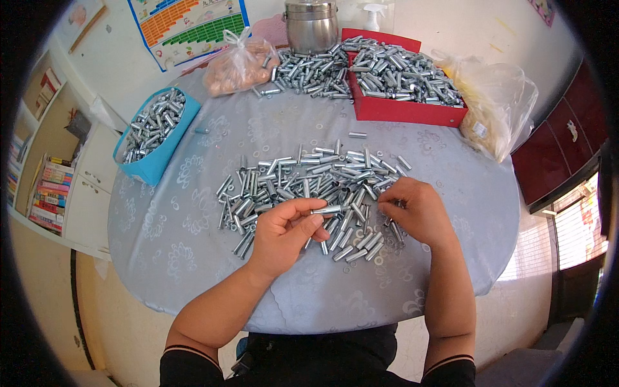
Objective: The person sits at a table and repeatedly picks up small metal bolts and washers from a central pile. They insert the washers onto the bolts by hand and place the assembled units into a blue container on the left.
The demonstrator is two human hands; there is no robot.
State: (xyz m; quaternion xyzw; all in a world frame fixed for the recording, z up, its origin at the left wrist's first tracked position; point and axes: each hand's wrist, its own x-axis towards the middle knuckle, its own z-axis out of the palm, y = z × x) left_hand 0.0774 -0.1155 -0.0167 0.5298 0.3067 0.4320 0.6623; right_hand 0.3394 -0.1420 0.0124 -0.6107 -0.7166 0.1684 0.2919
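Between the thumb and fingers of my left hand (278, 237) is a silvery metal sleeve anchor (329, 210), held nearly level over the near part of a loose pile of metal sleeves (322, 171). My right hand (418, 208) is at the pile's right edge, its fingers curled down and pinched together. Whatever those fingertips hold, if anything, is hidden. Several short sleeves (361, 245) lie side by side just below the two hands. Small washers (379, 260) are scattered on the grey patterned tablecloth (213, 271) near them.
At the far side stands a red box (409, 113) heaped with metal anchors, beside another loose heap (313, 74). A blue bin (148, 169) of similar parts is at the left. Two plastic bags (240, 68) and a steel pot (311, 27) stand along the back.
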